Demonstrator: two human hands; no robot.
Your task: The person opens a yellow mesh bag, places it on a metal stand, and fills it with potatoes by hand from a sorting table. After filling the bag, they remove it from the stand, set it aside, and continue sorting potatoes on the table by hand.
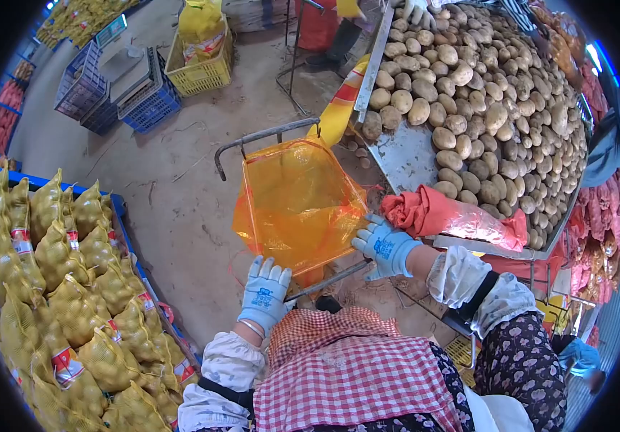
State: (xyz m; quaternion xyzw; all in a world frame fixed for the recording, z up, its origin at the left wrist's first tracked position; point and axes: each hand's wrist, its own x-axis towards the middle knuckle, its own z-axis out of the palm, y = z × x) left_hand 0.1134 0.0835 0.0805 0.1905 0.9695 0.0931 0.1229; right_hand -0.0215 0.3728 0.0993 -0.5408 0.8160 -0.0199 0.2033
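An orange plastic bag [302, 194] hangs with its mouth spread on a metal frame [270, 132]. Wearing a pale blue glove, my left hand [264, 295] grips the bag's near left edge, its fingers over the rim, close to the frame's near bar. At the near right edge, my right hand [386, 246], gloved the same way, has its fingers closed on the bag's rim. Parts of both grips are hidden by the gloves. A rolled bundle of red bags [454, 216] lies just beyond my right hand, on the edge of the metal table [403, 155].
Potatoes [490, 108] are heaped on the table, where another person's gloved hand [419, 13] rests at the far side. Filled yellow bags [83, 306] stand packed at left. Blue crates [150, 101], a scale [122, 65] and a yellow crate [198, 68] stand further back.
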